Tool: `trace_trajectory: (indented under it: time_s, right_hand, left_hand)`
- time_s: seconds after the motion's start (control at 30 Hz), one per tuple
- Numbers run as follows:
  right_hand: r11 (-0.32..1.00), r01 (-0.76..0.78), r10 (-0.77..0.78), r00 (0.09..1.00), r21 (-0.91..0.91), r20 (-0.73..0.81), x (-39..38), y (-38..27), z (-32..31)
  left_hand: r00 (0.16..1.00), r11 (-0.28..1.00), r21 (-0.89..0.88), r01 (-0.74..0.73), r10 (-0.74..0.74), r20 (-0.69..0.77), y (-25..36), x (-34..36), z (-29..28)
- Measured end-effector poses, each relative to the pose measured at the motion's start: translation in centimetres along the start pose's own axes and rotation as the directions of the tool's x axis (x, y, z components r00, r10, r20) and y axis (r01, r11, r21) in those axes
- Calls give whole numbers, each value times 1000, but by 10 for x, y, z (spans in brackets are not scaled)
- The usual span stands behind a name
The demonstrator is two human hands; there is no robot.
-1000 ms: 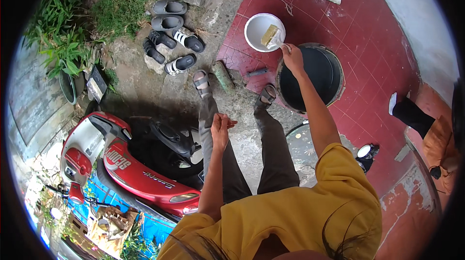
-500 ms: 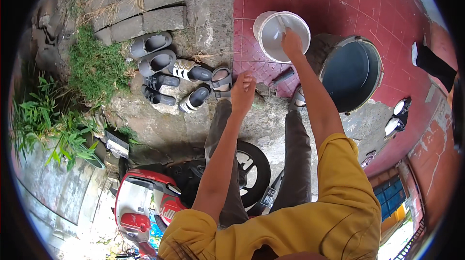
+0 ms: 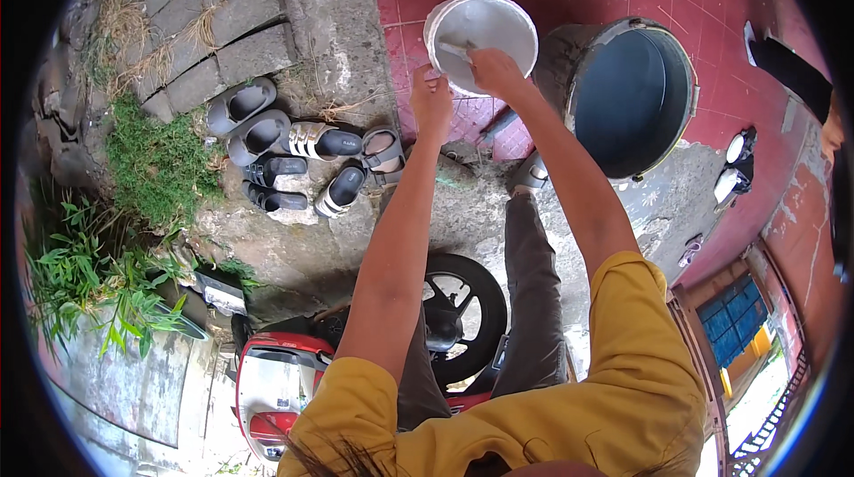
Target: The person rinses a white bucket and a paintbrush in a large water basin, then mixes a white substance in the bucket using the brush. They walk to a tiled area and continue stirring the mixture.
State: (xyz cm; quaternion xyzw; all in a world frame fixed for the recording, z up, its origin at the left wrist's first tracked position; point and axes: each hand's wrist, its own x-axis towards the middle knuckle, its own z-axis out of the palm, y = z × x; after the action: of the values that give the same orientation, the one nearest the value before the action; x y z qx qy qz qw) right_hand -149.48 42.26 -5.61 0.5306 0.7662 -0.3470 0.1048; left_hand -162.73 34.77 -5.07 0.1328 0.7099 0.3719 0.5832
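Note:
A white bucket (image 3: 525, 19) stands tilted on the red tiles, its mouth facing me. My left hand (image 3: 431, 104) is at its near left rim, the fingers curled closed on the edge. Over the bucket's mouth, my right hand (image 3: 496, 72) is closed around a short pale object (image 3: 455, 51) that points left inside the bucket; its kind cannot be made out. To the right is a large dark bucket (image 3: 569, 90) holding dark, bluish liquid. A dark slim item (image 3: 498, 124) lies on the ground below the white bucket.
Several sandals and slip-on shoes (image 3: 311, 141) lie on the concrete at left, beside green weeds (image 3: 160, 161). A red and white motorbike (image 3: 285, 379) stands close behind my legs. More footwear (image 3: 737, 166) is on the red tiles at far right.
My left hand has moved up to the white bucket's rim. My right hand has shifted toward the near rim, and the pale object now points left. The view has shifted.

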Motion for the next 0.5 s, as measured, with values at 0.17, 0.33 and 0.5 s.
trace_trajectory:
  time_s: [0.17,0.33,0.5]
  right_hand:
    - [995,100,-100,995,13,27,-5,-6,-3]
    - [996,85,-84,995,-14,51,-4,-14,-11]
    - [990,74,-91,986,-124,-139,8,0,-12]
  left_hand:
    - [997,999,-15,38,-37,62,9,0,0]
    - [999,996,67,-52,52,8,9,-1,3]
    - [998,998,56,-36,34,44,12,-1,2]
